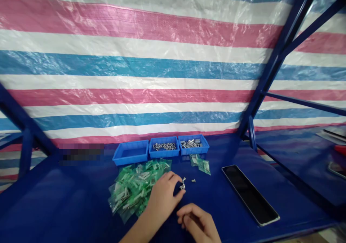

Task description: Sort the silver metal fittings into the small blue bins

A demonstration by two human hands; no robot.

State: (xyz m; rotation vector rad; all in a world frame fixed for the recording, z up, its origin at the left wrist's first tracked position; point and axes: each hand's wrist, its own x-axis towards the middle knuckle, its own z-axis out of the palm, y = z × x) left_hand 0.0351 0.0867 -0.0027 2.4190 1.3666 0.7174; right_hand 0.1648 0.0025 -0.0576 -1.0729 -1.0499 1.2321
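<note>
I see my left hand (pixel 164 190), narrowly parted, at metal fasteners (pixel 183 186); my right hand (pixel 199 219) curls nearby. I can't tell if either grip holds anything.

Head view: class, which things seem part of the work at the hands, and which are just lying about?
Seemingly part of the work:
left hand, right hand
loose metal pieces
green-tinted bags
middle bin and right bin, holding metal parts

Probably just lying about:
dark flat device
left bin, role unclear
</note>
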